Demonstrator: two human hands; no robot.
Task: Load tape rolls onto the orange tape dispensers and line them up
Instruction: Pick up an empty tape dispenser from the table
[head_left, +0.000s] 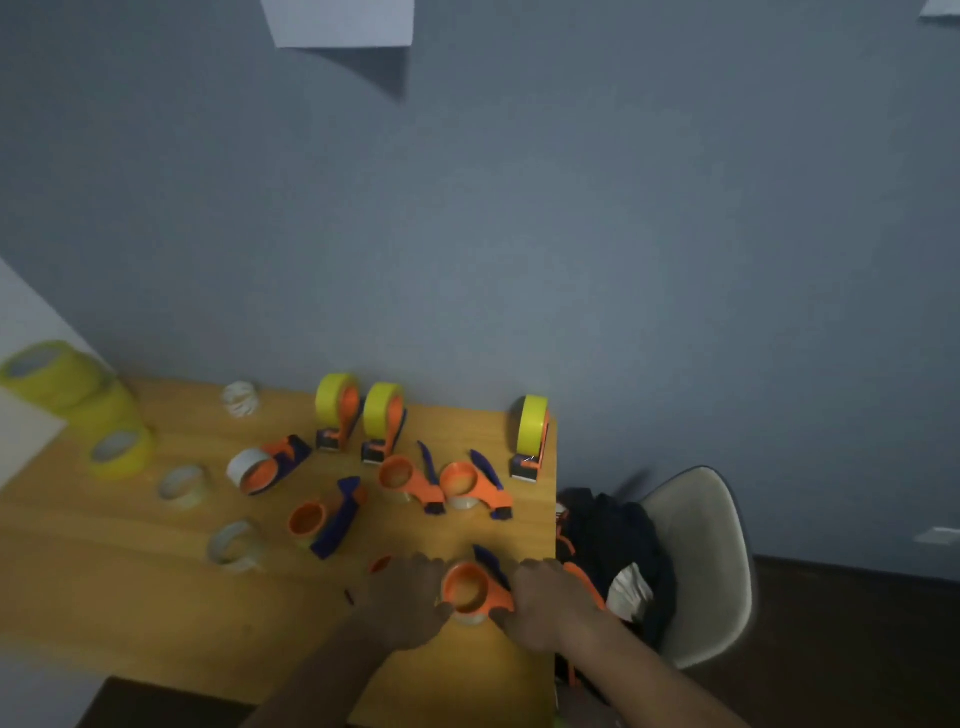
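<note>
Both hands are gripping 1 orange dispenser (475, 590) near the table's (156, 597) 5 o'clock corner: left hand (408, 597) curling at its 9 o'clock, right hand (545, 597) at 3 o'clock.

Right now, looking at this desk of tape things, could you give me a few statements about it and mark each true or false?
1. Three dispensers loaded with yellow tape stand upright at the back of the table. True.
2. The hands are working on a dispenser holding yellow tape. False: the dispenser between the left hand and the right hand sits on a clear roll.
3. Spare yellow rolls are stacked at the table's far left. True.
4. The chair on the right is bare. False: dark cloth lies piled on it.
</note>
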